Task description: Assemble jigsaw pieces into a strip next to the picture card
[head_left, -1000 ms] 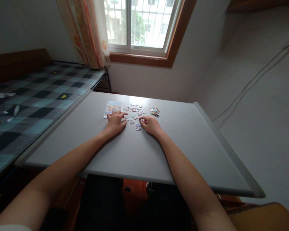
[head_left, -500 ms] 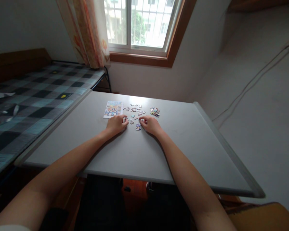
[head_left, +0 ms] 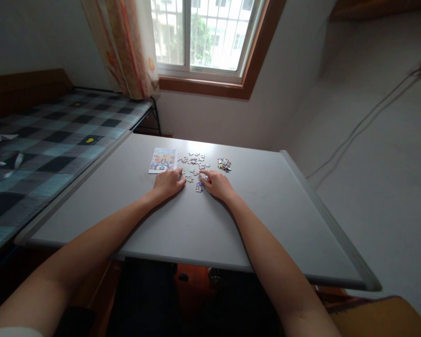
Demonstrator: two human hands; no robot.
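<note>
On the grey table (head_left: 182, 229) lie several loose jigsaw pieces (head_left: 193, 162), spread between a colourful picture card (head_left: 162, 160) and a small heap of coloured pieces (head_left: 224, 164). My left hand (head_left: 168, 182) rests just below the card's right corner with its fingers curled in; what they hold is hidden. My right hand (head_left: 215, 183) lies beside it, fingertips pinched together at a pale piece at the near edge of the loose pieces. A small joined blue bit (head_left: 199, 187) sits between the two hands.
A bed with a checked cover (head_left: 49, 140) runs along the table's left edge. Behind the table are a wall, a window (head_left: 199, 37) and a curtain (head_left: 126, 51). A cable (head_left: 365, 121) hangs on the right wall. A wooden seat edge (head_left: 379, 318) shows bottom right.
My left hand slid right off the picture card and curled its fingers. My right hand stayed almost in place at the pieces. The view shifted slightly.
</note>
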